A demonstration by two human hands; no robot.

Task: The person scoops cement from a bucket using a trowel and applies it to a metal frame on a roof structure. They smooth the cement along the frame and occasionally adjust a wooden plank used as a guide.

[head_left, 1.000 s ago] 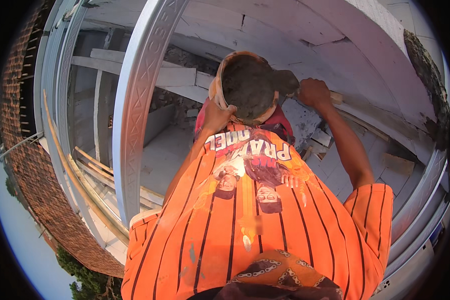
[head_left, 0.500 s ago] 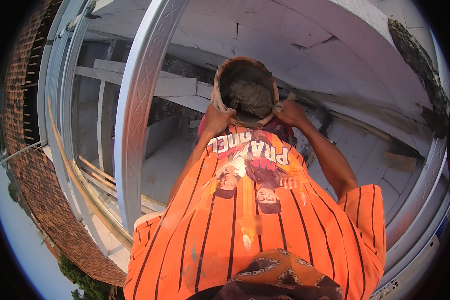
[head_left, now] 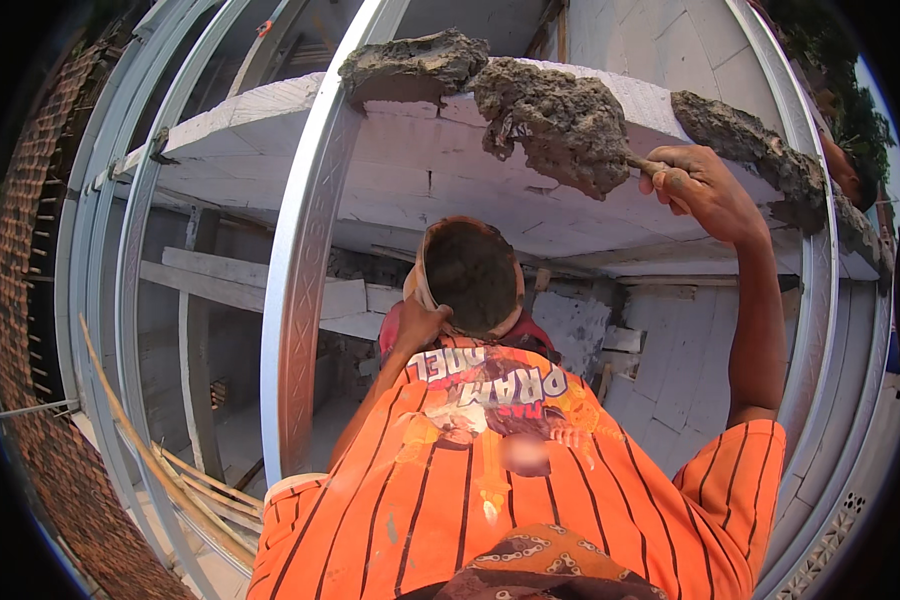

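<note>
My left hand (head_left: 422,328) grips the rim of a round bucket (head_left: 470,275) of dark wet mortar, held against my chest above my orange striped shirt (head_left: 490,480). My right hand (head_left: 705,190) is raised and closed on the handle of a trowel. Its blade is hidden under a big lump of grey mortar (head_left: 560,125). The lump hangs over the top of a white block wall (head_left: 420,160). More mortar lies on the wall top at the left (head_left: 410,65) and along its right edge (head_left: 760,150).
A curved silver metal frame post (head_left: 305,260) stands upright just left of the bucket, with more metal rails (head_left: 130,300) beyond it. Far below are white blocks (head_left: 670,370), planks and bamboo poles (head_left: 170,460). A brick wall (head_left: 40,400) runs along the left. Another person's head (head_left: 850,170) shows at the far right.
My right hand has left the bucket and risen to the wall top with a trowel full of mortar. The bucket stays at my chest in my left hand.
</note>
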